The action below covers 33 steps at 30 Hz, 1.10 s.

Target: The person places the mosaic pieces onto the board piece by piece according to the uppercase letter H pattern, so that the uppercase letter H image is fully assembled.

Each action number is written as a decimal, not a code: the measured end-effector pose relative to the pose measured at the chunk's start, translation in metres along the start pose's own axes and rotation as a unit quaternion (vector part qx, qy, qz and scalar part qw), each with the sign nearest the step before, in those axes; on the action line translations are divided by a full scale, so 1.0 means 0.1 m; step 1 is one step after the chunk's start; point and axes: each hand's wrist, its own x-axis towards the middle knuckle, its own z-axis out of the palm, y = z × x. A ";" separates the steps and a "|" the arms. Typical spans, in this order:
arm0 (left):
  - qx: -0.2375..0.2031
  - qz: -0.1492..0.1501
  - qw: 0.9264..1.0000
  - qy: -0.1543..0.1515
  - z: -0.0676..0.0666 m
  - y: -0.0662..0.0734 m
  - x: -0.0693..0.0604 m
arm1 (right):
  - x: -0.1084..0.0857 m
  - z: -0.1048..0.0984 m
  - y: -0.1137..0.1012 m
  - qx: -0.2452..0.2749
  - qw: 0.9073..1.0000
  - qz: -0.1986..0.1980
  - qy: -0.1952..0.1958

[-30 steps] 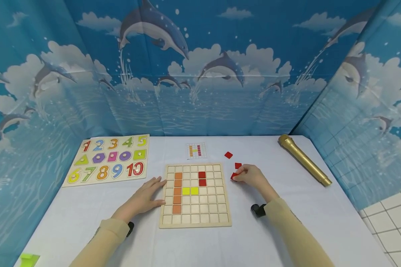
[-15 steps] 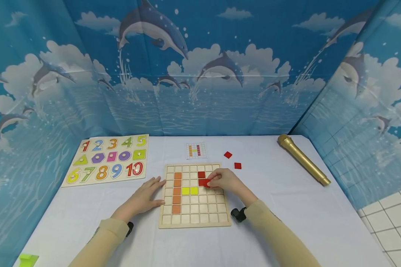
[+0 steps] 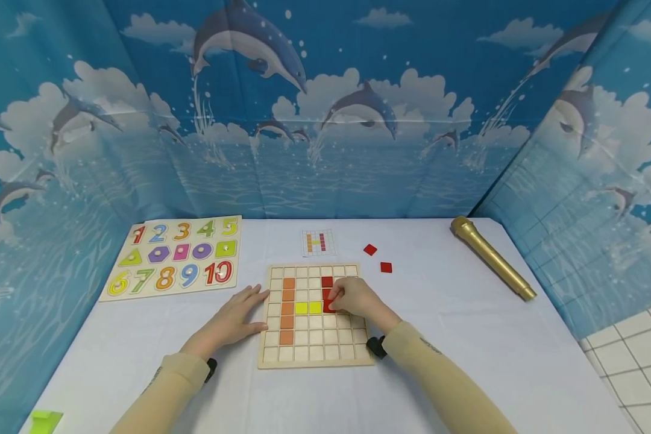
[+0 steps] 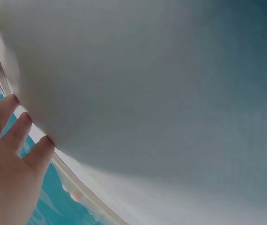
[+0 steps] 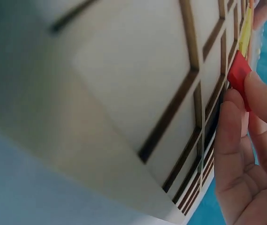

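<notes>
A wooden grid board (image 3: 317, 354) lies in front of me, with a column of orange square tiles (image 3: 287, 308) and two yellow tiles (image 3: 308, 308) beside it. My right hand (image 3: 356, 299) pinches a red square tile (image 5: 239, 77) between thumb and fingers, over the cell right of the yellow pair. Above that cell, red tiles (image 3: 327, 281) sit in the same column, partly hidden by my fingers. My left hand (image 3: 229, 316) rests against the board's left edge, fingers extended; the left wrist view shows its fingertips touching that edge. Two loose red tiles (image 3: 386, 267) lie right of the board.
Behind the board is a small card (image 3: 319, 243) printed with a coloured pattern on a grid. A number-and-shape puzzle board (image 3: 173, 258) lies at left, a gold microphone (image 3: 492, 259) at right. Something bright green (image 3: 46, 422) shows at the near left corner of the white-covered table.
My right hand has picked up a red tile from the table right of the board and carried it left onto the grid, below the other red tiles. The left hand stays put.
</notes>
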 end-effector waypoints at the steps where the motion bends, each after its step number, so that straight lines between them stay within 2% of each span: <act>1: 0.001 0.000 1.000 0.000 0.00 0.00 0.00 | 0.00 0.01 -0.01 -0.005 1.000 -0.004 0.002; 9: -0.002 -0.002 1.000 -0.004 0.01 -0.01 0.00 | 0.01 0.05 -0.03 -0.016 1.000 -0.012 0.001; 18: 0.000 -0.002 1.000 -0.006 0.00 0.00 0.00 | 0.00 0.07 -0.08 -0.060 0.998 -0.010 0.014; 22: -0.002 0.001 1.000 -0.004 -0.01 0.00 0.00 | 0.00 0.06 -0.06 -0.054 0.998 -0.014 0.013; 27: -0.001 0.007 1.000 0.001 -0.01 0.00 0.00 | 0.00 -0.11 0.06 -0.017 1.000 0.003 0.019; 29: 0.002 0.008 1.000 0.003 -0.01 0.00 0.00 | 0.00 -0.22 0.14 -0.005 0.999 0.020 0.031; 33: 0.003 0.010 1.000 0.006 -0.02 0.00 0.00 | 0.03 -0.48 0.33 -0.001 0.998 0.029 0.064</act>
